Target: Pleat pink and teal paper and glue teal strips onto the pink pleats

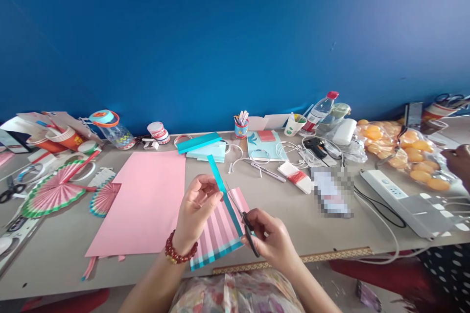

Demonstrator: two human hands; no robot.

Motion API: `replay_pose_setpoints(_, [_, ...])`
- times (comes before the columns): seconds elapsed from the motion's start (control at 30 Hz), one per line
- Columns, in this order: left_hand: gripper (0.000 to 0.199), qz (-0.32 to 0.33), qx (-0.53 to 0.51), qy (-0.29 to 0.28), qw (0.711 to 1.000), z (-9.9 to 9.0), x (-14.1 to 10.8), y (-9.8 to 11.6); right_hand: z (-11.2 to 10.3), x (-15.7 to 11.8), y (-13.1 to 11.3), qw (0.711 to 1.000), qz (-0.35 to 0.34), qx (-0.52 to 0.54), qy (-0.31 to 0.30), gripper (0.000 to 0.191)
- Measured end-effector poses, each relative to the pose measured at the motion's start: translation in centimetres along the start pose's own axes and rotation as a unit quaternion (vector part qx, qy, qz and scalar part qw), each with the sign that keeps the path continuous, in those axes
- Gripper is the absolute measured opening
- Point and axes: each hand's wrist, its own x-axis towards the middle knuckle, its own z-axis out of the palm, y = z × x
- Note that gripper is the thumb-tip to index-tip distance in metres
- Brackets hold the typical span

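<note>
A narrow teal paper strip [232, 209] is pinched between the thumb and fingers of my left hand [201, 203], which wears a red bead bracelet. My right hand [270, 234] grips black-handled scissors [248, 234], their blades pointing up and left alongside the strip. The strip's lower end comes down near the right fingers; whether it touches them I cannot tell. Beneath both hands lies a pleated pink paper [216, 234] with a teal border along its near edge. To the left, a large pink sheet [150, 205] rests flat on the table.
Folded paper fans [55, 186] lie at the left. Behind my hands are teal paper pieces [200, 143], a small pen cup [241, 128] and coiled white cables [293, 151]. At the right are a power strip [385, 186], bagged orange balls [414, 154] and another person's hand [458, 164].
</note>
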Motion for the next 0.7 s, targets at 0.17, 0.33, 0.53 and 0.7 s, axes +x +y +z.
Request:
replay_pose_setpoints(0.17, [0.019,-0.003,-0.021,0.003,1.0,0.0,-0.1,-0.6,0.3,-0.1,-0.7,0.998,-0.035,-0.049,0.025,0.027])
replay_pose_setpoints(0.33, [0.017,-0.004,-0.078,-0.012,0.997,0.3,-0.1,-0.9,0.3,-0.1,-1.1,0.993,-0.052,-0.094,0.053,0.024])
replay_pose_setpoints(0.53, [0.016,-0.003,-0.094,-0.003,0.996,0.4,-0.2,-0.8,0.3,0.1,-1.3,0.99,-0.067,-0.108,0.061,0.023])
replay_pose_setpoints(0.7, [0.014,-0.009,-0.09,-0.009,0.996,0.3,-0.3,-0.8,0.4,0.0,-1.4,0.989,-0.065,-0.112,0.064,0.025])
